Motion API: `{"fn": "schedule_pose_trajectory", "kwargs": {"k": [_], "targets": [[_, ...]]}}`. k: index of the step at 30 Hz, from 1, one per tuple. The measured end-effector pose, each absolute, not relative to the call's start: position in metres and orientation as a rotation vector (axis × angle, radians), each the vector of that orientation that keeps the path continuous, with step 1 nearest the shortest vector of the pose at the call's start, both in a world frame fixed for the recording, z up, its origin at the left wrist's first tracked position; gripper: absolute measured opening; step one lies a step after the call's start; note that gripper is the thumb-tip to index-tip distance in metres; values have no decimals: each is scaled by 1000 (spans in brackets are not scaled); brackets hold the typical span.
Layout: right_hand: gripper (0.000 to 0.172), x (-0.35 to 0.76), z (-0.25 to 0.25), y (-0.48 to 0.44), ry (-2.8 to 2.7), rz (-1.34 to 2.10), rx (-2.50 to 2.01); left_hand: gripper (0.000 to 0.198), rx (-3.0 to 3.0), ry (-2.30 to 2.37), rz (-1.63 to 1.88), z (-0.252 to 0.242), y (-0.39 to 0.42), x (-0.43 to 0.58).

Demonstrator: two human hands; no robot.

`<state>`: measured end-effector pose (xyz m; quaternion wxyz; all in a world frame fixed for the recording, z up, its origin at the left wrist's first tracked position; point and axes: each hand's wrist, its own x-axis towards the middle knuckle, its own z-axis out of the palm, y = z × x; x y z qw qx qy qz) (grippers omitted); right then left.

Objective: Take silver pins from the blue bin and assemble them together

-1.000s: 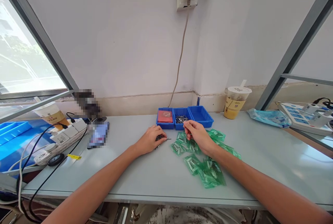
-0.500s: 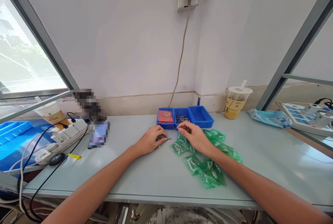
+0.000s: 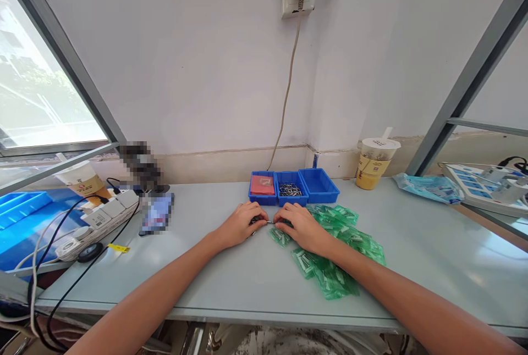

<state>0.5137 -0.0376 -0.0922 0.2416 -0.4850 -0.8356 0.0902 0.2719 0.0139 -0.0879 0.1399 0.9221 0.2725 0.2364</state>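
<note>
My left hand (image 3: 241,224) rests on the table, its fingers curled round small, slender metal parts. A thin metal pin (image 3: 269,222) sticks out from its fingertips towards my right hand (image 3: 300,226). The fingers of my right hand are bent together at the other end of that pin; their grip is partly hidden. Beside and under my right hand and forearm lie green plastic bags (image 3: 336,281) with small metal pieces inside. Just beyond both hands stands a blue bin (image 3: 292,201) of loose metal parts.
Flanking that bin are a blue bin (image 3: 262,200) holding something flat and red, and another blue bin (image 3: 319,197). A drink cup (image 3: 373,165) and a light-blue packet (image 3: 429,187) stand right. A phone (image 3: 159,215) and a power strip (image 3: 99,223) with cables lie left.
My right hand has moved left and down from over the middle bin's front, and its fingers have closed at the pin beside my left hand. The left hand has barely moved.
</note>
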Motion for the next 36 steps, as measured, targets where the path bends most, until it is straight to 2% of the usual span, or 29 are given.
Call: {"fn": "schedule_pose_trajectory", "kwargs": {"k": [12,19,23,29,33,36], "targets": [[8,510,-89,-39,-2241,246,-1412,12,2656,785,677,-90,9,277],[16,508,-89,-39,-2201,271,-1405,10,2649,786,682,-89,8,278],[5,507,-90,-37,-2203,289,-1401,10,2646,796,681,-88,8,279],[6,507,-87,-39,-2205,332,-1427,10,2656,811,675,-88,9,280],[18,507,-88,-38,-2206,303,-1413,10,2664,806,697,-91,11,279],[20,507,-89,-37,-2223,299,-1408,10,2670,794,700,-92,12,279]]}}
